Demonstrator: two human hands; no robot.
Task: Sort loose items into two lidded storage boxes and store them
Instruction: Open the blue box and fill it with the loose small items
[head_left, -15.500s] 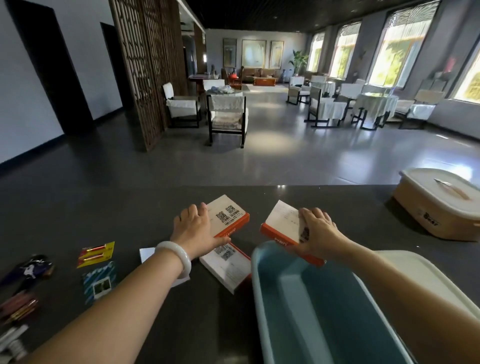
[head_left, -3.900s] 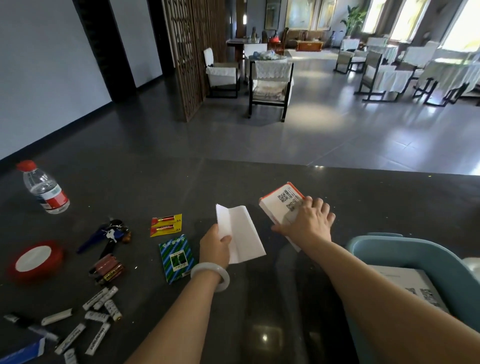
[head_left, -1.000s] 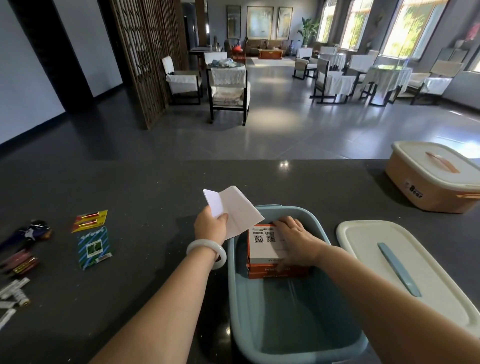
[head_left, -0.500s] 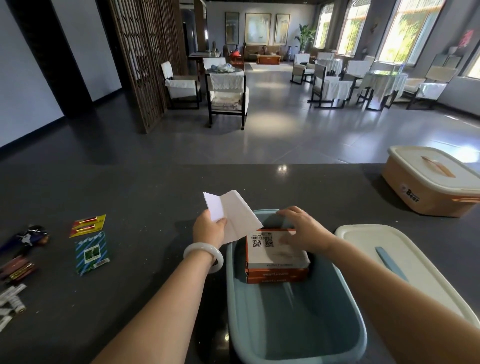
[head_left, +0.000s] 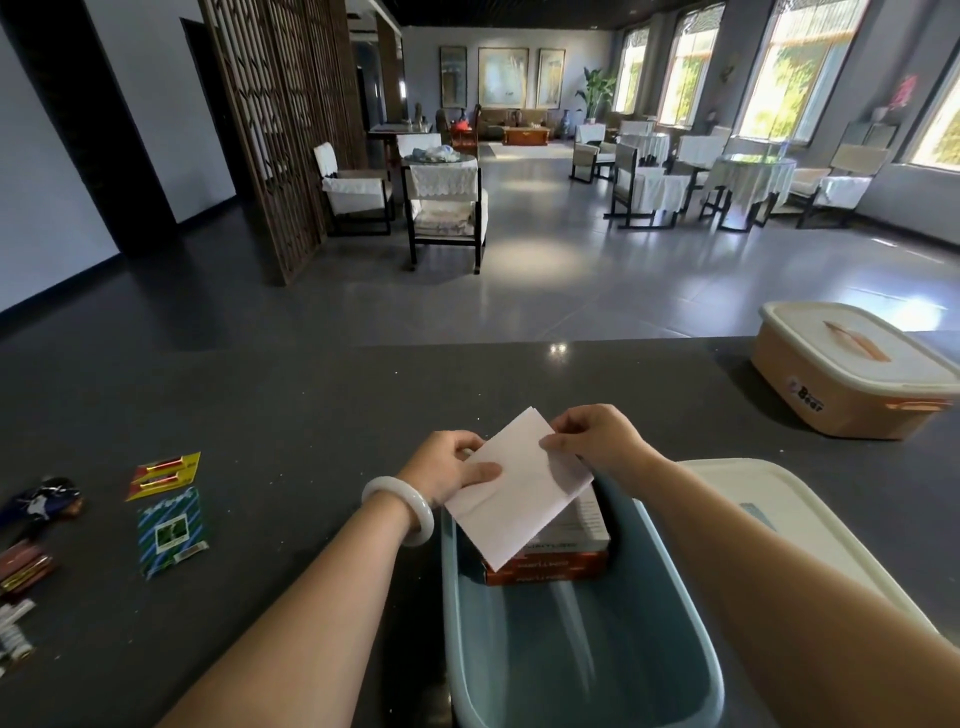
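Since half a second ago, right hand (head_left: 597, 441) is leaving the stacked boxes and joining the left on the folded white paper (head_left: 519, 486); left hand (head_left: 449, 467) is staying pinched on it as before

Paper: plain white, folded, crease lines showing faintly across the face. Long axis is running diagonally, from the top corner pointing away toward the far edge of the bench (head_left: 260, 415) down to the bottom corner pointing back at the person. Sheet is tilting, face toward the camera

Left hand is gripping the paper's left edge, thumb lying on the front face, fingers curled behind. Right hand is pinching the upper right edge near the top corner, thumb and forefinger closed on it. Paper is hanging between and below both hands, above the far end of the open blue box (head_left: 576, 670)

Under the paper, a stack of white-topped boxes with orange sides (head_left: 561, 558) is sitting inside the blue box at its far end; paper is covering most of the stack's top

Blue box is standing at the near edge of the bench, its white lid (head_left: 810, 540) lying flat just to its right. Tan lidded box (head_left: 852, 369) is sitting closed near the far right corner

Toward the left edge: yellow card pack (head_left: 165, 474), green-and-blue packet (head_left: 171, 532) just nearer, small dark items (head_left: 36, 506) beyond them, too blurred to name

White bangle (head_left: 402, 506) is sitting on the left wrist
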